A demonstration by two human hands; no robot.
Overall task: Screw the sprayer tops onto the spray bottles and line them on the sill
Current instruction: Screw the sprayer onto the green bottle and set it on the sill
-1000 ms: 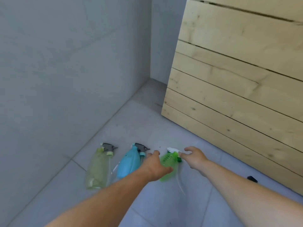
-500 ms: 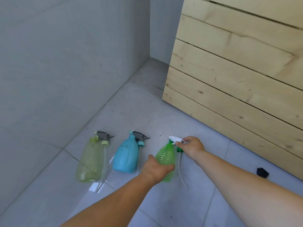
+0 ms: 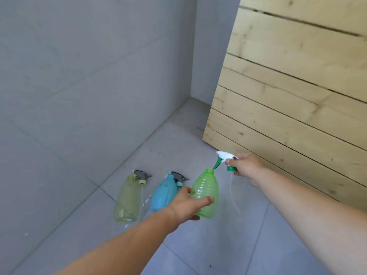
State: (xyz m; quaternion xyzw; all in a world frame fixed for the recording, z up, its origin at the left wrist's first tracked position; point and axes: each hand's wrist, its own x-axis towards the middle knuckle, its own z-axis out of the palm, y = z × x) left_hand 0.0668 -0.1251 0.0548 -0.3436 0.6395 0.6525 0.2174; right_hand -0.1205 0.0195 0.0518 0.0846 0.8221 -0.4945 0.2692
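Observation:
My left hand point(image 3: 188, 203) grips the lower body of a bright green ribbed bottle point(image 3: 205, 190), lifted off the floor with its open neck pointing up. My right hand point(image 3: 247, 167) holds a white and green sprayer top point(image 3: 224, 158) just right of and above that neck, its clear dip tube point(image 3: 234, 195) hanging down outside the bottle. A pale yellow-green bottle point(image 3: 127, 199) and a light blue bottle point(image 3: 163, 193) lie side by side on the floor to the left, each with a grey sprayer top resting by its neck.
Grey floor tiles point(image 3: 198, 245) run up to a grey wall point(image 3: 79, 86) on the left. A slatted pale wood panel point(image 3: 297, 96) leans at the right, close behind my right hand.
Both hands rose from the floor: the left lifted the green bottle upright, the right pulled the sprayer top up and away to the right, so its tube is now out of the bottle.

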